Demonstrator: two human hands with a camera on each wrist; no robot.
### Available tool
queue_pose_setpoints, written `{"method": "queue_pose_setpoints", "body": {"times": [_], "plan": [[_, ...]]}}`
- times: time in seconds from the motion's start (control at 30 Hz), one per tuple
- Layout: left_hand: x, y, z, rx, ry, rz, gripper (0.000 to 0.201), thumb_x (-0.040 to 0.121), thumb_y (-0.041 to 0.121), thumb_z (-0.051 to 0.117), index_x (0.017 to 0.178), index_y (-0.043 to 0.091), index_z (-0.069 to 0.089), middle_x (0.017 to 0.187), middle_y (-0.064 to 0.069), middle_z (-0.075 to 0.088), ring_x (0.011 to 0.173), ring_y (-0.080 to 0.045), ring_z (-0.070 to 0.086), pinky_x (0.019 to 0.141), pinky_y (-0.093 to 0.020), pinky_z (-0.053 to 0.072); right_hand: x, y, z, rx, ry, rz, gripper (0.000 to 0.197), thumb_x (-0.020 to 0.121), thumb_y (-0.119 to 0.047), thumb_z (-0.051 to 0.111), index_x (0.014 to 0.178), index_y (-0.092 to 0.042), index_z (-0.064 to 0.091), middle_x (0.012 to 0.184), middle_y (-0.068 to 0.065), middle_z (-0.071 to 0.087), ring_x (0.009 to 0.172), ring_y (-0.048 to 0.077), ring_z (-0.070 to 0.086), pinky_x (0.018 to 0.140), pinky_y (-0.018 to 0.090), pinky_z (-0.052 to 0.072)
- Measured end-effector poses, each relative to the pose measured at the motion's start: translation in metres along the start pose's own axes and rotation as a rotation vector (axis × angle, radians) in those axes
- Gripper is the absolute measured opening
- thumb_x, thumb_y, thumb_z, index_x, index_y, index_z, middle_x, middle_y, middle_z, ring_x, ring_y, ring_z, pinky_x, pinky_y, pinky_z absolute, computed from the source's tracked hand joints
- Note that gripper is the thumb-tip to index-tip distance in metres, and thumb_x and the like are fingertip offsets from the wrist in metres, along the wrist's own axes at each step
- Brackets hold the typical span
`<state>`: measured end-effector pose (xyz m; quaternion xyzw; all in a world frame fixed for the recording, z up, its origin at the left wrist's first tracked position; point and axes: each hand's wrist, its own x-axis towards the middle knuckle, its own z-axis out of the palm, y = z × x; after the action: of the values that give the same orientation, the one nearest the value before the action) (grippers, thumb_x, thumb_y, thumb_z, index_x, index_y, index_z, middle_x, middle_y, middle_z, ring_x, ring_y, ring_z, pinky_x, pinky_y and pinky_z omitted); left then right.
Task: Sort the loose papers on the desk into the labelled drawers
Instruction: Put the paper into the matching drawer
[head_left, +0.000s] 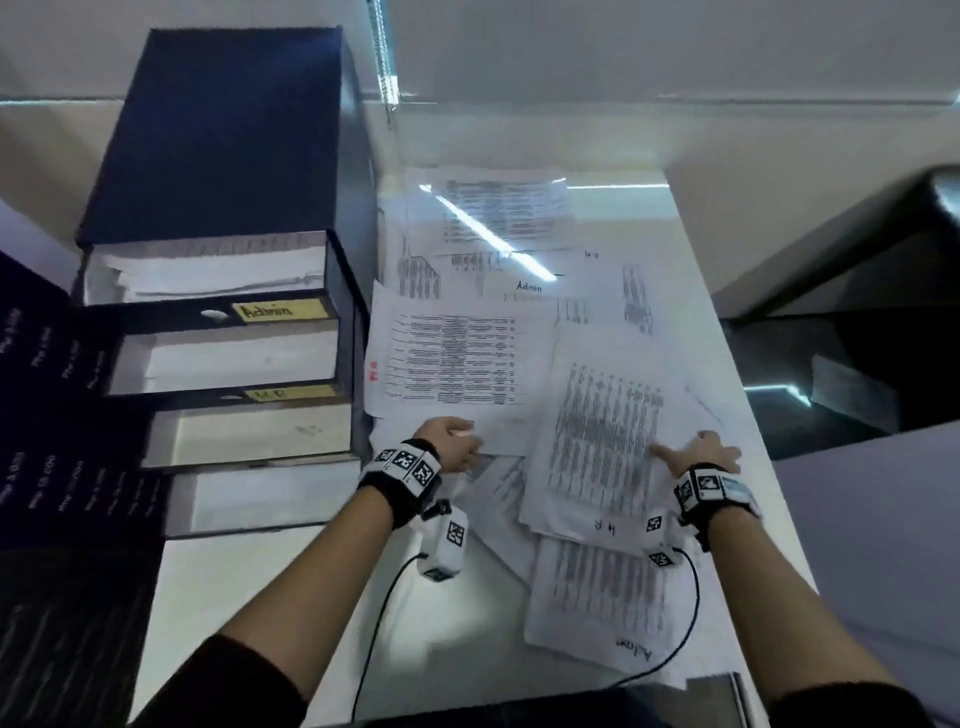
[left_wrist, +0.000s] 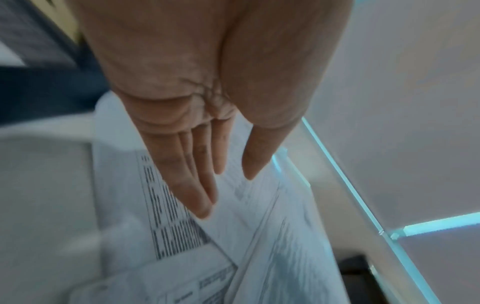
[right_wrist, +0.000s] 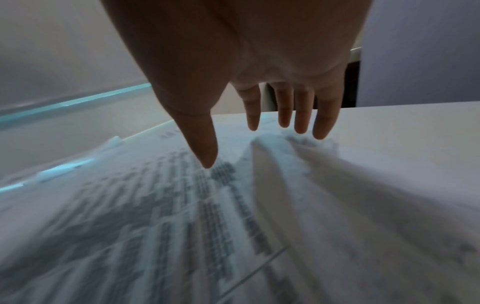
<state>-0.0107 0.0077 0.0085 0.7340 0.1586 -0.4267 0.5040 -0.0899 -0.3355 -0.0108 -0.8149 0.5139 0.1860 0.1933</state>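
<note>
At the far left we note the dark drawer unit (head_left: 218, 156) standing on the counter (head_left: 249, 582), its four drawers pulled out in steps. The top drawer (head_left: 208, 273) holds a thick stack; below its front sits a yellow label reading "Admin" (head_left: 280, 310). A second yellow label (head_left: 291, 393) appears to read "HR", but blur leaves that uncertain.

Just right of the unit, the left hand (head_left: 449, 441) lies flat on the near edge of a printed sheet (head_left: 452, 358), fingers (left_wrist: 197, 181) straight and together; this grip is open and holds nothing.

Further right, the loose papers (head_left: 498, 218) overlap in a wide spread across the counter. The right hand (head_left: 698, 452) rests on a sheet marked "HR" (head_left: 605, 431), thumb and fingertips (right_wrist: 320, 127) pressing down; the paper is ridged up between them. This grip is also open, pressing rather than clasping. Nearer the body lies a sheet marked "Admin" (head_left: 597, 597).

Risks, in our judgement:
- Overlapping sheets may come away together, so a wrongly marked page could be filed with the intended one.
- The ridge under the right hand could crease or tear if dragged.
- Sheets close to the counter's right edge could slide off.
- The blurred second label invites misfiling.
</note>
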Motion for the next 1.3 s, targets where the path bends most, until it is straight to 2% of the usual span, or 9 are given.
{"method": "queue_pose_setpoints", "body": {"times": [0.13, 0.4, 0.57, 0.73, 0.87, 0.93, 1.1, 1.2, 1.3], "plan": [[0.045, 0.008, 0.061, 0.16, 0.123, -0.01, 0.059, 0.072, 0.033, 0.076, 0.126, 0.016, 0.058, 0.108, -0.008, 0.067, 0.096, -0.028, 0.067, 0.093, -0.036, 0.054, 0.015, 0.009, -0.001, 0.096, -0.019, -0.208, 0.091, 0.065, -0.048, 0.086, 0.135, -0.005, 0.048, 0.13, 0.02, 0.055, 0.119, 0.037, 0.054, 0.1, 0.042, 0.046], [0.054, 0.037, 0.114, 0.248, 0.219, 0.024, 0.046, 0.087, 0.024, 0.071, 0.13, 0.012, 0.06, 0.104, -0.002, 0.065, 0.11, -0.022, 0.061, 0.101, -0.026, 0.046, 0.024, 0.013, 0.002, 0.216, -0.163, -0.468, 0.049, 0.079, -0.037, 0.078, 0.114, -0.011, 0.055, 0.108, 0.009, 0.067, 0.096, 0.026, 0.065, 0.08, 0.032, 0.052], [0.048, 0.053, 0.092, 0.31, 0.216, 0.102, 0.063, 0.066, 0.029, 0.089, 0.122, 0.012, 0.066, 0.094, 0.004, 0.068, 0.096, -0.016, 0.065, 0.092, -0.026, 0.051, 0.05, 0.004, -0.032, 0.177, 0.033, -0.512, 0.099, 0.07, -0.046, 0.083, 0.147, -0.016, 0.03, 0.138, 0.016, 0.043, 0.124, 0.032, 0.047, 0.102, 0.044, 0.043], [0.028, 0.096, 0.066, 0.584, -0.001, 0.169, 0.052, 0.049, 0.031, 0.096, 0.095, 0.018, 0.077, 0.094, 0.006, 0.075, 0.087, -0.012, 0.07, 0.069, -0.021, 0.055, 0.02, -0.045, -0.059, -0.043, 0.219, -1.206, 0.108, 0.059, -0.047, 0.087, 0.149, -0.024, 0.032, 0.156, 0.01, 0.027, 0.143, 0.031, 0.027, 0.115, 0.05, 0.029], [0.011, 0.122, 0.055, 0.69, -0.19, 0.226, 0.023, 0.059, 0.022, 0.094, 0.068, 0.025, 0.073, 0.062, 0.013, 0.067, 0.056, -0.001, 0.059, 0.054, -0.015, 0.045, -0.014, -0.086, -0.043, -0.333, 0.058, -1.569, 0.048, 0.071, -0.049, 0.075, 0.112, -0.026, 0.065, 0.128, 0.004, 0.061, 0.121, 0.024, 0.052, 0.112, 0.046, 0.031], [0.01, 0.127, 0.043, 0.686, -0.121, 0.276, 0.022, 0.063, 0.027, 0.092, 0.075, 0.028, 0.073, 0.069, 0.012, 0.068, 0.063, -0.001, 0.06, 0.061, -0.019, 0.048, -0.019, -0.096, -0.037, -0.42, -0.071, -1.508, 0.021, 0.083, -0.046, 0.065, 0.091, -0.027, 0.069, 0.09, -0.003, 0.07, 0.083, 0.015, 0.062, 0.099, 0.037, 0.043], [0.017, 0.107, 0.009, 0.558, 0.508, 0.409, 0.057, 0.072, 0.033, 0.084, 0.124, 0.024, 0.061, 0.119, 0.0, 0.06, 0.107, -0.018, 0.057, 0.094, -0.028, 0.044, 0.009, -0.085, -0.036, -0.065, -0.391, -0.959, 0.04, 0.088, -0.049, 0.065, 0.063, -0.02, 0.055, 0.059, -0.004, 0.055, 0.05, 0.01, 0.049, 0.049, 0.02, 0.037], [0.022, 0.074, 0.001, 0.492, 0.644, 0.257, 0.066, 0.076, 0.041, 0.079, 0.132, 0.02, 0.052, 0.125, -0.011, 0.057, 0.111, -0.027, 0.057, 0.097, -0.036, 0.047, 0.024, -0.059, -0.024, 0.1, -0.51, -0.629, 0.045, 0.094, -0.049, 0.056, 0.078, -0.007, 0.063, 0.072, 0.006, 0.062, 0.059, 0.017, 0.055, 0.057, 0.023, 0.043], [0.022, 0.033, 0.021, 0.286, 0.345, -0.047, 0.044, 0.078, 0.049, 0.076, 0.107, 0.017, 0.066, 0.098, -0.002, 0.07, 0.09, -0.026, 0.066, 0.084, -0.032, 0.054, 0.024, -0.032, -0.004, -0.029, -0.633, -0.478, 0.063, 0.094, -0.058, 0.048, 0.112, 0.0, 0.061, 0.101, 0.016, 0.066, 0.09, 0.026, 0.062, 0.084, 0.033, 0.048]]}}
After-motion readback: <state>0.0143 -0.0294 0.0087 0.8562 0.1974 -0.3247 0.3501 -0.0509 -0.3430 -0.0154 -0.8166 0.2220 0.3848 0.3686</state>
